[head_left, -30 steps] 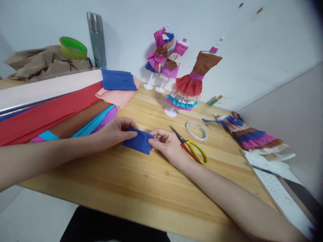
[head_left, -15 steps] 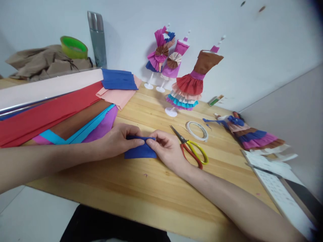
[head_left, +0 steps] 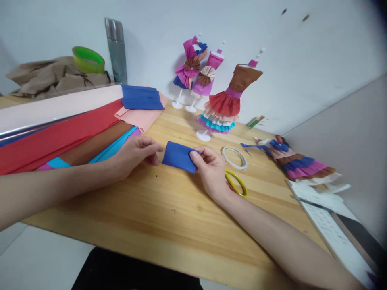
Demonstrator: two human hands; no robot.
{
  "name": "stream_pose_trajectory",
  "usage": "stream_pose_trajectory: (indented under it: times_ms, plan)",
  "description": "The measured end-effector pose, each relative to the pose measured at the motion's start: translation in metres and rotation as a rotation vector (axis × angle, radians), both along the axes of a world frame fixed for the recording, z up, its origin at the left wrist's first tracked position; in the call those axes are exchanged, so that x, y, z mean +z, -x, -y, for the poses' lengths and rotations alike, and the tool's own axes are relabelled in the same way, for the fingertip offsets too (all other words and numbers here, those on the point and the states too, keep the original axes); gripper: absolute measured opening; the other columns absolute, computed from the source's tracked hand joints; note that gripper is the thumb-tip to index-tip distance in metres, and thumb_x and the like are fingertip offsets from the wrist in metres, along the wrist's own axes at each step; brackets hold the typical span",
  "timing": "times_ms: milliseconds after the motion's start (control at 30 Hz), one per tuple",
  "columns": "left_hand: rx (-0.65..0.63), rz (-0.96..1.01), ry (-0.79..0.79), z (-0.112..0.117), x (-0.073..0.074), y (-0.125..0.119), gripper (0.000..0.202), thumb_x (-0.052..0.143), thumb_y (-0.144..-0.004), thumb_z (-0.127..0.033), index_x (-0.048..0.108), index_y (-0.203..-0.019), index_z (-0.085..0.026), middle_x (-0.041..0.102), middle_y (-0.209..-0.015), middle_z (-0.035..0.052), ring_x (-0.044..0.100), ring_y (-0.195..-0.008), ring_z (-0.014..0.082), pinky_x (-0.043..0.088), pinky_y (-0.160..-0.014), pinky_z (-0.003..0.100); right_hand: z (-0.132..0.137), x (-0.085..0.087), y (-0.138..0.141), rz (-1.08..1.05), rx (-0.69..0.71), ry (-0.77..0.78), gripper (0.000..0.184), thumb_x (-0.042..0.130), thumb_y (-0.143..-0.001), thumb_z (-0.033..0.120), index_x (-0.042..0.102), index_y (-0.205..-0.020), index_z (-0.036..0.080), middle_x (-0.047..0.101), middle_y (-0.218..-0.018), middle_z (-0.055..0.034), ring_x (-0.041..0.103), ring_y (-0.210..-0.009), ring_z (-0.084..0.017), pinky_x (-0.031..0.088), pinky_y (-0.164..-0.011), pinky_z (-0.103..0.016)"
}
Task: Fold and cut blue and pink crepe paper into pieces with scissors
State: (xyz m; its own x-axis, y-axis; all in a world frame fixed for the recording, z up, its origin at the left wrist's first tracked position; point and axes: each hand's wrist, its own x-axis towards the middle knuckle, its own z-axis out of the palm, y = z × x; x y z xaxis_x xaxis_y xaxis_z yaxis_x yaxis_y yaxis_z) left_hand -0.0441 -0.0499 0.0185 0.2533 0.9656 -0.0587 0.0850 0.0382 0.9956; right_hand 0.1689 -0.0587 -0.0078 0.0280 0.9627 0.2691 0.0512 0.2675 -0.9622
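Head view is showing the right hand (head_left: 211,169) pinching the right edge of a folded blue crepe paper piece (head_left: 178,156), holding it low over the wooden table (head_left: 169,229). The left hand (head_left: 136,153) is curling just beside its left edge; I cannot tell if it is gripping. The paper is looking light, soft and easy to tear, so pinching the folded edges is looking safest. A steel flask (head_left: 115,50) is standing by the wall, hiding its inside.

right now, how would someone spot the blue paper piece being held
On the wooden table, in front of the paper dresses, the right hand pinches a small folded blue paper. Unlike the bigger blue stack farther back, it alone is held.
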Motion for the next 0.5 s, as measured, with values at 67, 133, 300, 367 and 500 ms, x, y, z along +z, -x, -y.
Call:
stream_pose_trajectory:
  times_ms: [67,133,300,367,500]
  plan:
    - [0.014,0.044,0.02,0.0,-0.001,0.0,0.023,0.067,-0.08,-0.038,0.068,-0.07,-0.018,0.066,-0.057,-0.0001,0.06,-0.057,0.0129,0.049,-0.061,0.024,-0.001,-0.002,0.0,-0.006,-0.007,-0.016,0.018,0.071,-0.074,0.037,0.062,-0.075,0.021,0.053,-0.056,0.0061,0.043,-0.046,-0.009,0.036,-0.045,-0.022]
    - [-0.018,0.069,0.02,0.0,-0.004,0.001,0.026,0.068,-0.08,-0.041,0.066,-0.068,-0.018,0.067,-0.058,0.0003,0.06,-0.058,0.0124,0.049,-0.062,0.024,-0.001,-0.005,0.0,0.007,0.005,-0.038,0.016,0.07,-0.076,0.035,0.063,-0.081,0.022,0.056,-0.059,0.0056,0.047,-0.047,-0.01,0.039,-0.045,-0.023]
    - [-0.148,0.202,0.214,0.0,-0.009,0.001,0.038,0.067,-0.081,-0.055,0.065,-0.083,-0.017,0.074,-0.071,0.0052,0.068,-0.063,0.0172,0.054,-0.063,0.028,0.004,-0.008,-0.001,0.244,0.019,-0.265,0.014,0.066,-0.081,0.023,0.068,-0.095,0.023,0.068,-0.082,-0.001,0.061,-0.072,-0.016,0.051,-0.064,-0.029]
    - [-0.204,0.27,0.31,-0.001,-0.01,0.001,0.047,0.064,-0.081,-0.062,0.067,-0.088,-0.016,0.077,-0.084,0.0096,0.071,-0.068,0.02,0.056,-0.066,0.031,0.007,-0.006,-0.001,0.382,0.09,-0.386,0.019,0.06,-0.082,0.015,0.069,-0.098,0.023,0.07,-0.091,-0.0039,0.063,-0.082,-0.018,0.053,-0.07,-0.032]
    - [-0.245,0.339,0.355,-0.003,-0.009,0.0,0.05,0.063,-0.081,-0.063,0.071,-0.094,-0.016,0.078,-0.09,0.0105,0.073,-0.076,0.0221,0.057,-0.069,0.031,0.012,0.0,0.0,0.439,0.21,-0.471,0.032,0.049,-0.08,0.006,0.069,-0.099,0.024,0.07,-0.106,-0.0069,0.065,-0.098,-0.02,0.055,-0.078,-0.036]
